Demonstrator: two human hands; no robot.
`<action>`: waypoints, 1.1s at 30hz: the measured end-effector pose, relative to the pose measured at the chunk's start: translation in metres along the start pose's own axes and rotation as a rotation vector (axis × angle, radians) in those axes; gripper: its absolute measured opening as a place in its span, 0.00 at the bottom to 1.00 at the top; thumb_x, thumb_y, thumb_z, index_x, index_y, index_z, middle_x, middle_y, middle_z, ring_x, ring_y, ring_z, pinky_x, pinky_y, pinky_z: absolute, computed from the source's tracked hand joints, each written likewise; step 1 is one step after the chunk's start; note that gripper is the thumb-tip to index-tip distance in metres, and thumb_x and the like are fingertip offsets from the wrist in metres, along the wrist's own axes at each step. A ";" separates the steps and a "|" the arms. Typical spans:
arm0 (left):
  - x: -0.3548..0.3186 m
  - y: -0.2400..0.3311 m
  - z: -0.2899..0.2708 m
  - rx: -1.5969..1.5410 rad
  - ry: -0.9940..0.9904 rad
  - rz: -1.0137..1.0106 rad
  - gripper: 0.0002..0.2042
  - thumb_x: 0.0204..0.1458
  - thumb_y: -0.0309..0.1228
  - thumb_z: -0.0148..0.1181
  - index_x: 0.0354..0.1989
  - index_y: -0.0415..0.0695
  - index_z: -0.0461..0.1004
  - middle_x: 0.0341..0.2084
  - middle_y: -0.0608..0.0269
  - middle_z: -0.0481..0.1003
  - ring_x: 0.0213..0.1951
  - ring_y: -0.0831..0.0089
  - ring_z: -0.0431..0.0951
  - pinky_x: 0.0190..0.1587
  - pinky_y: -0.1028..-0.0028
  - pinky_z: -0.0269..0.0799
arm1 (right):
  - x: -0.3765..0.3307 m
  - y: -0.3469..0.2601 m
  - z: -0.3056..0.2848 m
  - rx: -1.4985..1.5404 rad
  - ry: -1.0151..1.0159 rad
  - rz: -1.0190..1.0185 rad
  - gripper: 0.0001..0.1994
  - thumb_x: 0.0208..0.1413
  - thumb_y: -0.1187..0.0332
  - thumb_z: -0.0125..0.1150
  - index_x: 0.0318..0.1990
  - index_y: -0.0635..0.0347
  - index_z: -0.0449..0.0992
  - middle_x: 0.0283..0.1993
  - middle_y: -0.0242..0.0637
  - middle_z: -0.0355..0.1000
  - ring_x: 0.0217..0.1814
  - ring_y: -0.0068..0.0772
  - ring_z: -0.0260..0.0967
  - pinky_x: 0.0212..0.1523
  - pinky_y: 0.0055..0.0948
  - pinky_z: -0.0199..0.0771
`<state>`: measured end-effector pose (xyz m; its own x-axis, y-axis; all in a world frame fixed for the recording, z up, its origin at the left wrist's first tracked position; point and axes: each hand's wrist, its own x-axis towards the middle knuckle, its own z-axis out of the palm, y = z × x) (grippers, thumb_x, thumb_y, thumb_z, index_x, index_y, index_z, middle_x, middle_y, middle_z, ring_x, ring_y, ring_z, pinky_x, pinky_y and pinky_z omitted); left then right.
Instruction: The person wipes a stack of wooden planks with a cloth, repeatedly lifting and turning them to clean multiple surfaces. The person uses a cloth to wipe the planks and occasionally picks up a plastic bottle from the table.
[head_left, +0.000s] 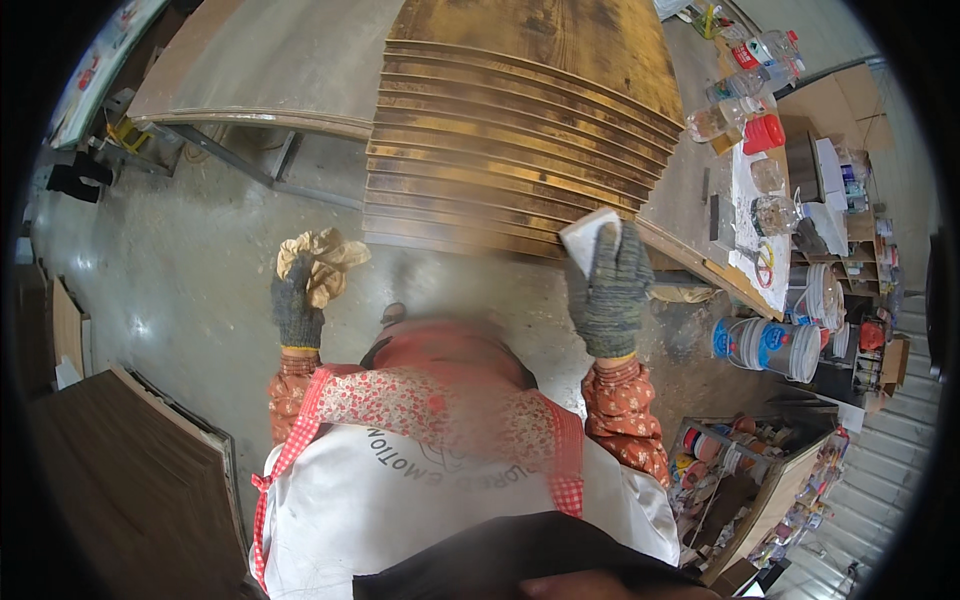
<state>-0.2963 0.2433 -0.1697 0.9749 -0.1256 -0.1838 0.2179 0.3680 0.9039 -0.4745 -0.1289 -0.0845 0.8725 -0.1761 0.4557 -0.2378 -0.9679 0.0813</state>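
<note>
My left hand (pixel 297 308), in a grey knit glove, is closed around a crumpled tan wad (pixel 325 262). Whether that wad is cloth or paper, I cannot tell. It is held up over the floor, left of the stacked boards and apart from them. A matching glove covers my right hand (pixel 615 295), which grips a flat white pad (pixel 590 240) at the near right corner of the stack. The pad's kind is not clear, and its lower part is hidden by the glove. Brown-stained wooden boards (pixel 530 120) lie stacked in stepped layers ahead of me, their front edges showing.
The stack rests on a large worktable (pixel 270 70). Plastic bottles (pixel 740 85) and a red container (pixel 763 133) stand on its right side. Buckets (pixel 770 345) and a cluttered shelf box (pixel 745 480) are at the right. Dark brown panels (pixel 130 480) are at the lower left.
</note>
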 end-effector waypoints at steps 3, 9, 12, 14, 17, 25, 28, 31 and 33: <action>0.004 0.003 -0.016 0.032 0.040 0.017 0.14 0.60 0.29 0.56 0.53 0.39 0.70 0.47 0.60 0.75 0.46 0.71 0.78 0.48 0.73 0.76 | 0.021 -0.031 0.006 0.129 -0.029 -0.070 0.40 0.47 0.58 0.68 0.67 0.62 0.56 0.65 0.57 0.58 0.64 0.60 0.58 0.60 0.55 0.59; 0.010 0.017 -0.058 -0.055 0.093 -0.001 0.13 0.60 0.29 0.56 0.51 0.39 0.72 0.45 0.62 0.76 0.45 0.73 0.77 0.47 0.75 0.75 | 0.071 -0.104 0.005 0.102 0.062 -0.355 0.37 0.50 0.53 0.64 0.65 0.59 0.60 0.64 0.54 0.59 0.64 0.58 0.58 0.59 0.55 0.59; 0.015 0.026 -0.078 -0.059 0.108 -0.020 0.13 0.60 0.29 0.55 0.51 0.39 0.71 0.45 0.61 0.76 0.45 0.74 0.77 0.46 0.76 0.75 | 0.099 -0.152 0.001 0.304 -0.141 -0.264 0.32 0.54 0.53 0.60 0.62 0.62 0.63 0.64 0.53 0.58 0.65 0.57 0.56 0.62 0.51 0.58; 0.020 0.031 -0.086 -0.018 0.148 -0.010 0.13 0.61 0.30 0.55 0.51 0.39 0.71 0.46 0.60 0.76 0.44 0.74 0.78 0.45 0.76 0.76 | 0.118 -0.175 0.003 0.374 -0.203 -0.317 0.31 0.55 0.53 0.59 0.60 0.65 0.64 0.63 0.53 0.58 0.65 0.56 0.56 0.63 0.50 0.58; 0.026 0.036 -0.092 -0.026 0.170 -0.059 0.13 0.61 0.30 0.55 0.51 0.39 0.71 0.45 0.60 0.76 0.43 0.74 0.78 0.44 0.76 0.76 | 0.131 -0.194 0.008 0.398 -0.185 -0.377 0.32 0.52 0.53 0.62 0.60 0.63 0.64 0.62 0.52 0.60 0.64 0.55 0.57 0.61 0.49 0.59; 0.040 0.028 -0.088 0.031 0.081 -0.005 0.12 0.60 0.30 0.57 0.50 0.39 0.72 0.43 0.61 0.76 0.42 0.75 0.78 0.43 0.76 0.76 | 0.058 -0.112 0.000 0.054 -0.096 -0.159 0.35 0.57 0.56 0.60 0.68 0.62 0.56 0.68 0.52 0.56 0.67 0.58 0.56 0.63 0.51 0.58; 0.052 0.024 -0.089 -0.034 0.075 -0.051 0.13 0.60 0.30 0.57 0.50 0.38 0.72 0.43 0.61 0.76 0.42 0.74 0.78 0.43 0.76 0.76 | 0.028 -0.062 -0.008 -0.162 0.057 0.099 0.34 0.59 0.57 0.59 0.69 0.62 0.56 0.69 0.53 0.57 0.66 0.56 0.59 0.63 0.51 0.60; 0.062 0.029 -0.084 -0.004 0.000 -0.092 0.14 0.60 0.30 0.56 0.51 0.38 0.71 0.44 0.60 0.76 0.43 0.72 0.78 0.45 0.74 0.77 | 0.018 -0.059 -0.009 -0.157 0.004 0.448 0.32 0.60 0.55 0.59 0.67 0.61 0.60 0.68 0.51 0.59 0.67 0.55 0.59 0.64 0.50 0.59; 0.067 0.036 -0.073 0.060 -0.080 -0.105 0.15 0.61 0.31 0.55 0.53 0.37 0.70 0.46 0.57 0.76 0.46 0.68 0.79 0.47 0.71 0.78 | 0.026 -0.087 -0.002 -0.123 0.094 0.223 0.34 0.60 0.54 0.58 0.68 0.64 0.58 0.69 0.52 0.57 0.67 0.57 0.58 0.63 0.48 0.61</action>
<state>-0.2199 0.3156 -0.1775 0.9397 -0.2342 -0.2492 0.3127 0.2934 0.9034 -0.4325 -0.0491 -0.0779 0.7511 -0.3594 0.5538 -0.4744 -0.8772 0.0741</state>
